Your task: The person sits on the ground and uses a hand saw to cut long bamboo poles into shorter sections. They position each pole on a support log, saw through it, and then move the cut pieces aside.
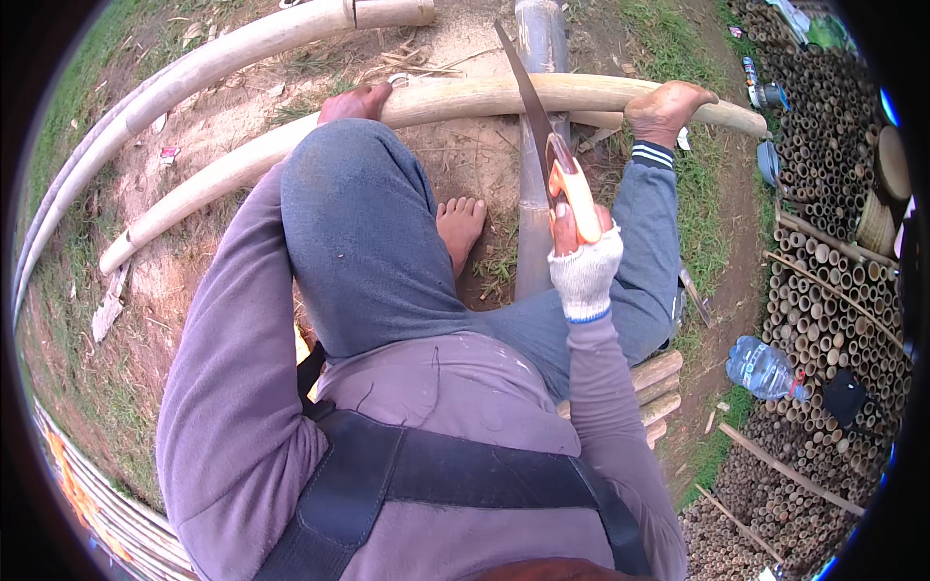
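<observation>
A pale bamboo pole (446,103) lies crosswise in front of me, over a thicker grey pole (534,232) that runs away from me. My left hand (356,103) grips the bamboo left of the grey pole, partly hidden behind my raised knee. In a white knitted glove with bare fingertips, my right hand (586,247) is closed round the orange handle of a hand saw (528,92). Its blade points up and away, crossing the bamboo near the grey pole; whether the teeth touch it I cannot tell. My right foot (666,111) presses on the bamboo's right part.
Long bamboo poles (223,60) curve along the far left. Short cut lengths (659,389) lie beside my right thigh. At the right are many stacked bamboo pieces (823,281), a clear plastic bottle (760,368) and a dark pouch-like item (845,399). My bare left foot (459,230) stands on the soil.
</observation>
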`<control>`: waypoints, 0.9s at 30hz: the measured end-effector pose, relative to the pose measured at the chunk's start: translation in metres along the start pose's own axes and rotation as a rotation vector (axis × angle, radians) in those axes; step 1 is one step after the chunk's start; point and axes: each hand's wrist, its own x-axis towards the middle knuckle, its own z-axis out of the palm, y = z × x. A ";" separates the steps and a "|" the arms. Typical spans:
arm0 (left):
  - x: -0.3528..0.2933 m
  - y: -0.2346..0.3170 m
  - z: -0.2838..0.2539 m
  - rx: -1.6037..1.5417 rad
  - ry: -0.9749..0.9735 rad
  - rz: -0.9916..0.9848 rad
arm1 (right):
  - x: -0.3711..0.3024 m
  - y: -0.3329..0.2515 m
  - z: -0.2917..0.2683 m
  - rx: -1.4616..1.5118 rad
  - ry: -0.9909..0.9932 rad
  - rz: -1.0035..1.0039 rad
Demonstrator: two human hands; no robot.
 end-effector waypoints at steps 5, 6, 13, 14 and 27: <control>0.008 0.013 0.003 -0.018 -0.083 0.054 | -0.108 -0.028 -0.068 0.078 -0.013 0.215; 0.008 0.012 0.006 -0.031 -0.084 0.050 | -0.101 -0.021 -0.063 0.121 -0.006 0.208; 0.004 0.004 0.002 -0.030 0.029 0.073 | 0.087 0.013 0.062 0.009 0.075 0.017; 0.009 0.011 0.003 -0.048 0.038 0.150 | 0.080 0.014 0.049 -0.013 0.093 0.041; 0.018 0.026 -0.010 -0.026 -0.061 0.127 | 0.048 0.028 0.036 -0.032 0.082 0.031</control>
